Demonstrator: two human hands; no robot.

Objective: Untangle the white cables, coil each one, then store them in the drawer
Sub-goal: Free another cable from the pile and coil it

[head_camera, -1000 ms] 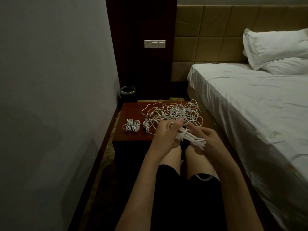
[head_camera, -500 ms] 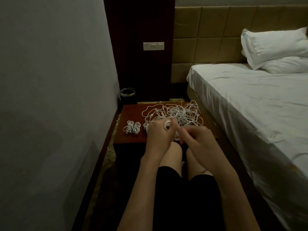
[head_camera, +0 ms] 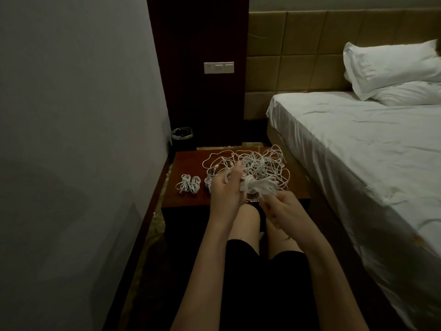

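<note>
A person sits facing a low reddish-brown nightstand (head_camera: pixel 238 203) wedged between a grey wall (head_camera: pixel 71 139) and a bed (head_camera: pixel 370 151), bare knees just short of the nightstand's near edge. The left hand (head_camera: pixel 226 189) is raised over that near edge with its fingers curled around one end of a bundle of looped white cable (head_camera: pixel 259 186), the thumb standing up alongside the loops. The right hand (head_camera: pixel 284 210) sits lower and nearer the person, just off the near edge, its fingers bent and pinching the strands that hang from the bundle's right end. Behind the hands, a loose tangle of white cables (head_camera: pixel 260 163) sprawls over the middle and the far right part of the nightstand top, with a few loops reaching toward the far edge; whether the held bundle still runs into that tangle I cannot tell. Near the left edge of the top lies a small finished coil (head_camera: pixel 188 184), flat on the wood and apart from the tangle. In the corner past the nightstand's far left stands a small dark bin (head_camera: pixel 181 137) with a shiny rim. A white switch plate (head_camera: pixel 218 67) is set in the dark wood panel above, and two white pillows (head_camera: pixel 391 70) are stacked at the head of the bed.
</note>
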